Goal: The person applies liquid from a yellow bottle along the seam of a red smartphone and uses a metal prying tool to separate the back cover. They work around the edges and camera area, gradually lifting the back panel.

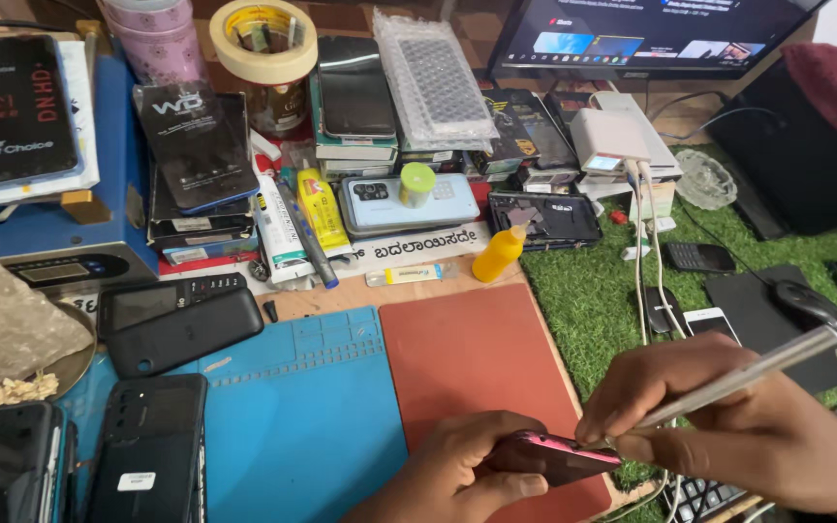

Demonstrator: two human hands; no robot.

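Observation:
My left hand point(448, 475) grips a small pinkish-red phone point(556, 455) at the bottom edge of the view, over the front of a red mat point(467, 358). My right hand point(728, 426) holds a slim silver metal tool point(743, 378) like a pen. The tool's tip touches the top edge of the phone near my right thumb. Both hands are close together at the lower right.
A blue work mat point(302, 416) lies left of the red one. Dark phones point(152, 450) sit at lower left. Stacked phone boxes, glue tubes, a yellow squeeze bottle point(498, 254) and tape rolls point(263, 39) crowd the back. Green turf point(593, 291), cables, a mouse point(806, 302) and a monitor point(651, 34) are at right.

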